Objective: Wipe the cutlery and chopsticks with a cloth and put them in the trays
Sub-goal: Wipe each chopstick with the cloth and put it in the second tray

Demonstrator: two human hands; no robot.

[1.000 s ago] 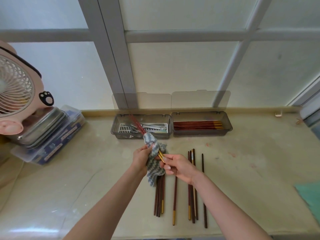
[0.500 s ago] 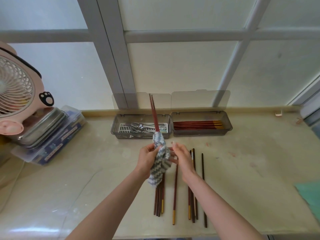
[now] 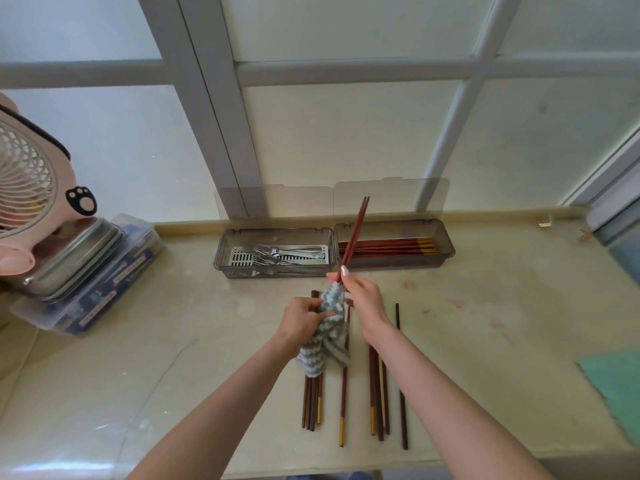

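While the left hand (image 3: 301, 318) keeps a closed grip on the striped cloth (image 3: 327, 337) just in front of the chopstick tray (image 3: 446, 237), the right hand (image 3: 363, 296) pinches a pair of red chopsticks (image 3: 355, 237) slanting up across that tray's left end, with loose chopsticks (image 3: 375, 393) on the worktop (image 3: 173, 358) before it.

Open counter (image 3: 485, 306) right of loose chopsticks (image 3: 377, 403), trays (image 3: 277, 271) behind

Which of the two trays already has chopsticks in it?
The right tray: red chopsticks with gold ends lie in it. The left tray holds metal cutlery.
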